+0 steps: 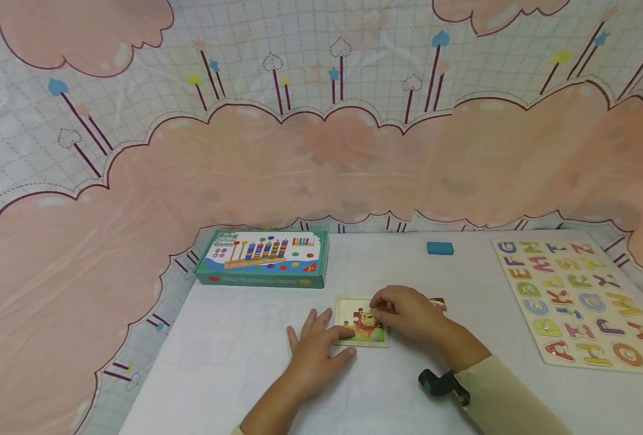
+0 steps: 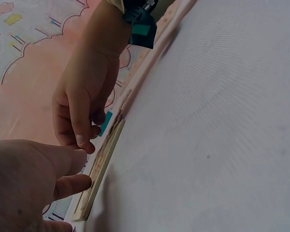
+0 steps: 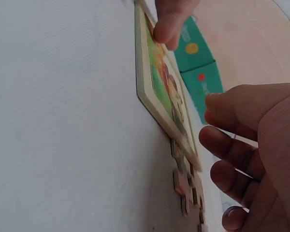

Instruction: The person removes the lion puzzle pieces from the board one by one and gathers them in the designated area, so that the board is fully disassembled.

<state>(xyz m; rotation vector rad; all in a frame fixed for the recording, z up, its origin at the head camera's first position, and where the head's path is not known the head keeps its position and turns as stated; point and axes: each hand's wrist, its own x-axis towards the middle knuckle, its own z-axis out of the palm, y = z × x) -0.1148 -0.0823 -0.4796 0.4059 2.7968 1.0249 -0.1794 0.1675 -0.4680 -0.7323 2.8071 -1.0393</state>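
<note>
A small square wooden jigsaw puzzle (image 1: 348, 305) with a bear picture lies on the table, part of its pale tray bare. My left hand (image 1: 316, 356) is spread at its left edge, with a finger resting on the picture. Over the puzzle's right side is my right hand (image 1: 408, 311), thumb and forefinger close together and the other fingers bent. The right wrist view shows this right hand (image 3: 261, 145) beside the tray's edge, with no piece visible between the fingertips. Whether it pinches one is hidden. Loose jigsaw pieces (image 3: 182, 191) lie past the tray, partly behind the right hand.
A green Ring Challenge Game box (image 1: 261, 281) stands at the back left of the white table (image 1: 218, 374). A blue block (image 1: 440, 248) lies at the back. On the right is an alphabet board (image 1: 566, 302) with colourful letters. A patterned cloth (image 1: 354, 163) hangs behind.
</note>
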